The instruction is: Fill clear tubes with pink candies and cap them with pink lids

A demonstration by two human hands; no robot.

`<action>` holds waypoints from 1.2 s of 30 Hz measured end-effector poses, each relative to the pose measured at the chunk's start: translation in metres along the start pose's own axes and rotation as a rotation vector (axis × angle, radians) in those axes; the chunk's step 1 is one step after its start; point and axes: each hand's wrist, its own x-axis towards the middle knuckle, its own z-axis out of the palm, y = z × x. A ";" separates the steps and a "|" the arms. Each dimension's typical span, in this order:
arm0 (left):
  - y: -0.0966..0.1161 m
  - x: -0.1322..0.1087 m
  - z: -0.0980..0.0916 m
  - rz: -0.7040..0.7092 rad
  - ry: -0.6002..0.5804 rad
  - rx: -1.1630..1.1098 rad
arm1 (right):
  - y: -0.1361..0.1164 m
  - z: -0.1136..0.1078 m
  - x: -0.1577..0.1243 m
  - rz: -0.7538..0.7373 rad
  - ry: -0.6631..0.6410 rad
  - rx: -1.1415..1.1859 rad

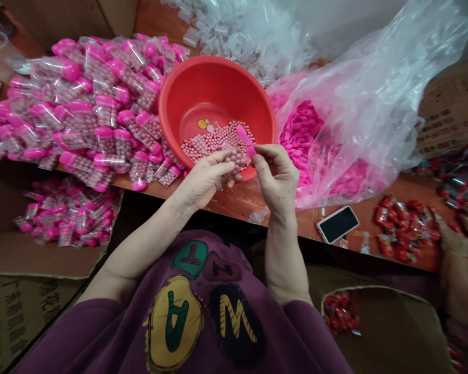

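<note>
From head height, a person's left hand [206,179] curls around a clump of pink beads [234,160] over a red plastic basin [187,88] holding many more, while the right hand [276,176] pinches a small pink plastic piece [246,141] between thumb and fingers; bagged pink-capped tubes [105,119] crowd the wooden table [249,202] alongside

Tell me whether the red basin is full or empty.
Neither: the red basin holds pink beads only low down, its upper wall bare.
</note>
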 end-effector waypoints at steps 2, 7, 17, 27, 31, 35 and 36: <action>0.003 -0.001 -0.001 -0.002 -0.002 0.026 | -0.005 -0.003 0.005 -0.019 -0.071 -0.010; 0.014 -0.002 -0.009 -0.019 0.027 0.085 | -0.009 0.002 0.016 -0.053 -0.168 0.007; 0.026 -0.004 -0.032 0.099 0.132 0.167 | -0.010 0.009 0.034 -0.098 -0.414 0.043; 0.025 -0.001 -0.031 0.074 0.193 0.121 | 0.003 0.017 0.048 -0.154 -0.254 -0.055; 0.026 -0.002 -0.029 0.054 0.153 0.115 | 0.000 0.023 0.042 -0.123 -0.286 0.006; 0.028 -0.002 -0.028 0.038 0.144 0.076 | 0.003 0.025 0.041 -0.108 -0.308 -0.003; 0.028 -0.002 -0.028 0.039 0.149 0.062 | 0.005 0.025 0.040 -0.106 -0.281 -0.017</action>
